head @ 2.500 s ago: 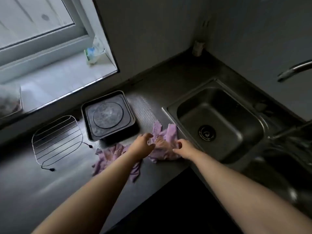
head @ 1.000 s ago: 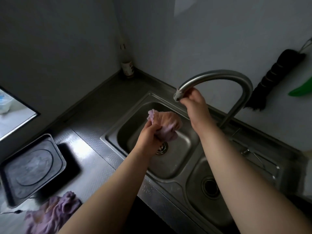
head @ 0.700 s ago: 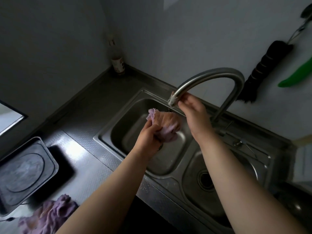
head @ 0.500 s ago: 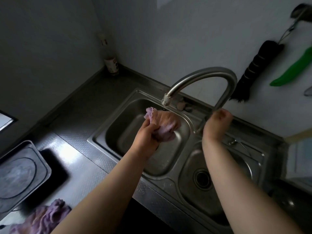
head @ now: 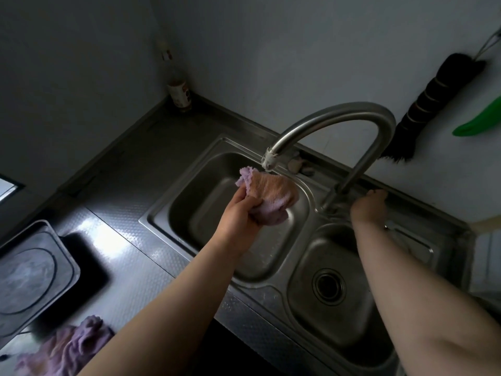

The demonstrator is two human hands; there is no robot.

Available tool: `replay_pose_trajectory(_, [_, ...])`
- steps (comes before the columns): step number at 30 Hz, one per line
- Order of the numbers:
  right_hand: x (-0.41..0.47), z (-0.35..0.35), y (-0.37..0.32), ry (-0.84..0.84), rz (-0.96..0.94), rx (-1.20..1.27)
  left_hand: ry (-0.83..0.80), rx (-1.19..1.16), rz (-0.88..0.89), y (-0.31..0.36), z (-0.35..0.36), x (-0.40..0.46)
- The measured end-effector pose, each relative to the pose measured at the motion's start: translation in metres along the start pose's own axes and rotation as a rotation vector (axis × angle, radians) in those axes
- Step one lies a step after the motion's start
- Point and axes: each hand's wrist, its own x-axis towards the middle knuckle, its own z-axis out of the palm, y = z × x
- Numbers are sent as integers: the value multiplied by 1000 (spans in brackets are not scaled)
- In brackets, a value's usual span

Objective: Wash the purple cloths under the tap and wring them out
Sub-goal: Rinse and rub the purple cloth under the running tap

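Gripping a bunched purple cloth [head: 267,198] under the tap spout [head: 269,160], our left hand [head: 240,219] holds; right hand [head: 368,208] grip unclear.

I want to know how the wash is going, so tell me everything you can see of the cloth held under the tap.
The cloth is a soft, terry-looking rag, purple at its edges with a peach or orange panel facing up. It is bunched into a loose wad, not spread. The left hand grips it from below, fingers curled round its lower part. It hangs over the left sink basin, its top edge right beneath the tap spout. No water stream is clearly visible, and I cannot tell whether it is wet.
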Motion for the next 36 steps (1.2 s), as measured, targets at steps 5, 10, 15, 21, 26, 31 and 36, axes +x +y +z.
replay_pose_trajectory(5, [2, -1, 6, 18, -18, 6, -15, -8, 3, -6, -4, 11])
replay_pose_trajectory(10, [9, -2, 10, -7, -17, 11, -33, 11, 7, -10, 0, 15])
replay_pose_trajectory(15, [10, -3, 13, 2, -34, 23, -28, 9, -12, -10, 1, 18])
replay_pose_trajectory(21, [8, -5, 17, -5, -61, 31, -44, 48, -10, -6, 0, 18])
replay_pose_trajectory(26, [5, 3, 11, 65, 48, 118, -19, 53, -14, -4, 1, 15])
replay_pose_trajectory(31, [-64, 27, -14, -253, -275, 307, 110, 376, 87, 3, -14, 16])
replay_pose_trajectory(36, [-104, 37, -60, -744, -610, 99, 138, 1004, 284, 23, -16, 20])
